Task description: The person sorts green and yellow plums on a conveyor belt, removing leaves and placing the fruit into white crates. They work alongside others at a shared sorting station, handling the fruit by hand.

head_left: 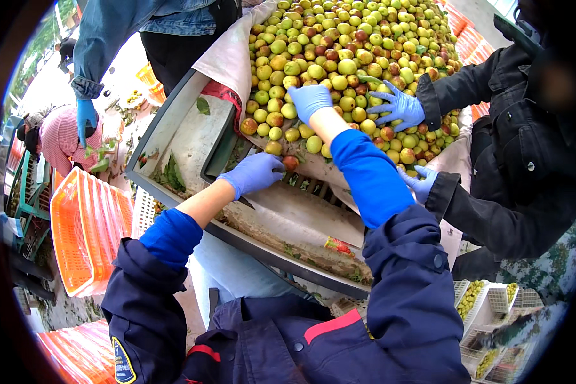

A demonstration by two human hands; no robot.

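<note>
A large heap of green and reddish-brown jujubes (326, 53) lies on a pale cloth over a metal-edged sorting table. My right hand (312, 102), in a blue-violet glove, rests on the near side of the heap with its fingertips among the fruit; its palm side is hidden. Lower and to the left, my left hand (255, 175), gloved alike, hangs over the slotted grate (312, 186) with fingers bent. A reddish jujube (290, 163) is just beside its fingertips, and a yellow-green jujube (273, 148) lies above them. Whether either hand grips a fruit is hidden.
At right, a co-worker's two gloved hands (399, 106) touch the heap. Another person's gloved hand (86, 120) hangs at upper left. Stacked orange crates (89, 230) stand left of the table; white crates (489, 312) holding fruit are at lower right. Leaves (174, 174) litter the tabletop.
</note>
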